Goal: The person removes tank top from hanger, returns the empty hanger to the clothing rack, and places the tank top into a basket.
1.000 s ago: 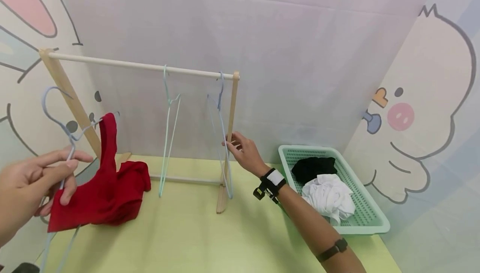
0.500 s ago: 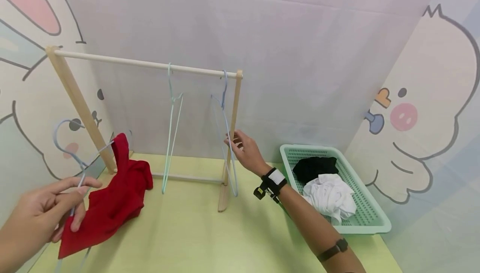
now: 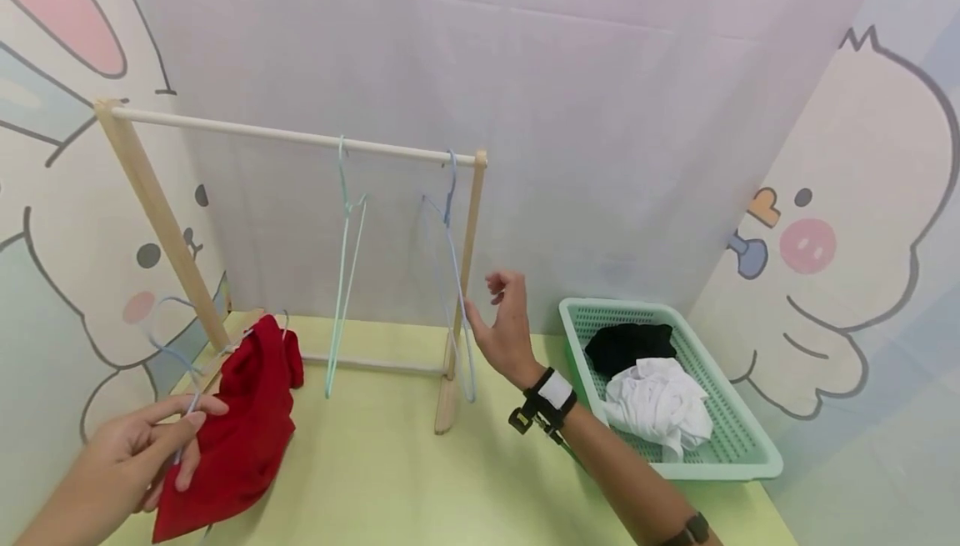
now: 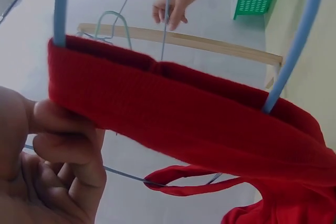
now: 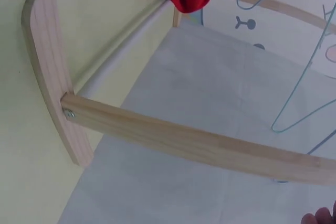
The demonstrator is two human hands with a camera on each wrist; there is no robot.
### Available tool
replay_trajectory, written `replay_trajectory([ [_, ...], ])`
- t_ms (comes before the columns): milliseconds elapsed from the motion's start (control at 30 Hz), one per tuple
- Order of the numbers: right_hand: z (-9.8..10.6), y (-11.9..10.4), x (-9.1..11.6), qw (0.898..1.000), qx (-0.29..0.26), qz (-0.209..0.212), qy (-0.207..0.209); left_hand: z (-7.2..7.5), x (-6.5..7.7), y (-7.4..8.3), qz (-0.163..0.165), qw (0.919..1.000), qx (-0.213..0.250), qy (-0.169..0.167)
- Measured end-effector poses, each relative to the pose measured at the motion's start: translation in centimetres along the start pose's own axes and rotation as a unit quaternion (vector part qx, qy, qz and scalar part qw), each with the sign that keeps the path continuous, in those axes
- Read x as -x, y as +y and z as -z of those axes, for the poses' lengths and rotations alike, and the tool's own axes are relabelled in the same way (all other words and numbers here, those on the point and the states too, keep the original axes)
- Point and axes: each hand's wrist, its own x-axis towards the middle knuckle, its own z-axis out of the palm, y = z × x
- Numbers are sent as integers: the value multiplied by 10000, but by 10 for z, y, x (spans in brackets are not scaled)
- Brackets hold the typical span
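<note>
My left hand pinches a light blue hanger below its hook, low at the left end of the rack. A red tank top hangs on that hanger, one strap looped over its far arm. In the left wrist view, the hanger's two sides run into the top's open hem. My right hand is raised beside the rack's right post, fingers loosely bent and holding nothing. Its thumb tip lies right at the edge of a hanging blue hanger. The right wrist view catches only some fingertips.
A wooden rack with a white rail stands on the yellow-green table. A mint hanger hangs mid-rail. At the right, a green basket holds a black cloth and a white cloth.
My left hand has lowered the hanger and red top and moved slightly right. My right hand has come off the post and shifted a little to the right.
</note>
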Motion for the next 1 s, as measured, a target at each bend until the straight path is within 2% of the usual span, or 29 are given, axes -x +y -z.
replay_trajectory([
  [67, -1, -4, 7, 9998, -100, 154, -92, -2, 0, -3, 160, 9998, 85, -55],
  [133, -5, -7, 16, 9983, -168, 420, -358, -4, 0, -5, 297, 9995, 94, -68],
  [200, -12, -11, 25, 9934, -278, 736, -839, -6, 0, -6, 429, 9990, 81, -130],
  [267, -22, -17, 34, 9842, -456, 955, -1418, -7, -1, -7, 589, 9980, 56, -210],
  [367, -39, -30, 43, 9608, -829, 963, -2465, -9, -2, -6, 797, 9961, 54, -368],
  [467, -59, -44, 45, 9304, -1100, 647, -3435, -10, -3, -4, 936, 9945, 59, -458],
  [533, -73, -54, 42, 9131, -1123, 515, -3887, -12, -4, -3, 981, 9939, 45, -498],
  [600, -89, -64, 38, 9023, -1098, 444, -4146, -13, -4, -2, 992, 9936, 32, -533],
  [700, -112, -79, 30, 9019, -1127, 476, -4143, -13, -4, -3, 978, 9935, 18, -577],
  [900, -147, -103, 21, 9199, -1212, 462, -3701, -16, -5, -10, 786, 9945, 81, -687],
  [1000, -156, -109, 17, 9232, -1338, 456, -3573, -19, -6, -12, 706, 9944, 166, -772],
])
